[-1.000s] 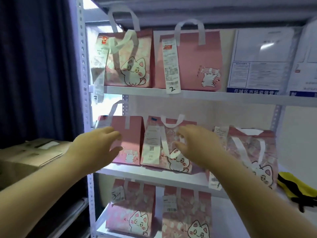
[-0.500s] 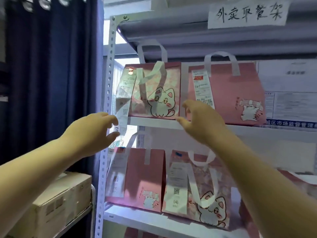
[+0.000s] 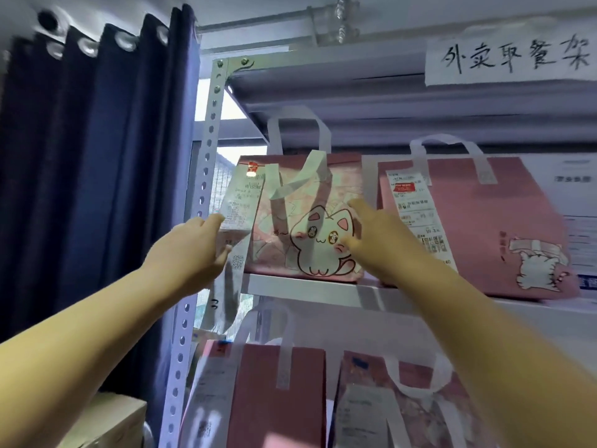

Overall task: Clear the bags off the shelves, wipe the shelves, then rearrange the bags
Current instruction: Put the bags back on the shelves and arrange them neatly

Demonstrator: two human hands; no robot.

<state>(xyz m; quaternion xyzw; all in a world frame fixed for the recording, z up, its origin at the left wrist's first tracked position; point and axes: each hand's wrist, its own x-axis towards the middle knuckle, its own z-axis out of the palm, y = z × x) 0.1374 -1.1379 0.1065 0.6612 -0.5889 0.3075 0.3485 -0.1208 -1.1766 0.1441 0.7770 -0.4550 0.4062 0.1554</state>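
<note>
While both hands flank it:
cat bag [image 3: 303, 218]: on shelf [image 3: 323, 287], 12 o'clock.
left hand [image 3: 190, 250]: curled loosely at receipt [image 3: 240, 202], nothing gripped.
right hand [image 3: 378, 240]: open at bag's 3 o'clock.
tip: clamp sides, lift level.

Both arms reach up and forward, the left hand [image 3: 190, 250] loosely curled, the right hand [image 3: 376, 240] with fingers extended.

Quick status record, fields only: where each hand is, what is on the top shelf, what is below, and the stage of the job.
left hand: at the cat bag's left side, against its hanging receipt
right hand: open, at the cat bag's right side
cat bag: on the top shelf, upright
plain pink bag: right of it, same shelf
lower shelf: two more bags in view
stage: clearing not started here
</note>
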